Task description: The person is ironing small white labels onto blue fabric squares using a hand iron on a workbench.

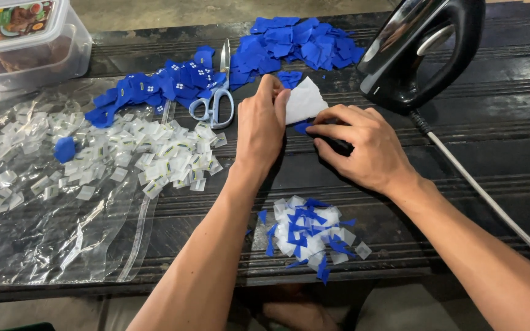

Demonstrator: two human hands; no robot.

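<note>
scrap heap (309,236): nearest, just in front of both hands; white and blue offcuts mixed, one heap, pieces too many to count
left hand (264,125): thumb and fingers pinched on left edge of white piece, edge-on to the table (473,202)
right hand (363,144): fingers curled down, tips pressing on something dark and a blue bit right of the white piece; whether anything is gripped, cannot tell
white piece (305,101): between the two hands, lifted at its left edge; one only; blue bit (302,127) peeking out just under it
handling: thin, limp, feather-light, probably fabric or paper; will fold and slip, no breakage risk; best taken by pinch at an edge or corner, other hand pinning it flat
bag (56,233): clear zip bag, one, flat, well left of the hands
white tags (154,153): left of the left hand, spread over the bag; dozens, not countable
scissors (216,98): one pair, pale handles, just left of and beyond the left hand, closed
blue squares (154,86): left heap beyond the scissors; second heap (302,43) beyond the hands; two heaps, pieces uncountable
iron (424,49): one, black, beyond and right of the right hand, white cord (492,202) trailing near
tub (23,43): clear plastic, one, far left corner
</note>
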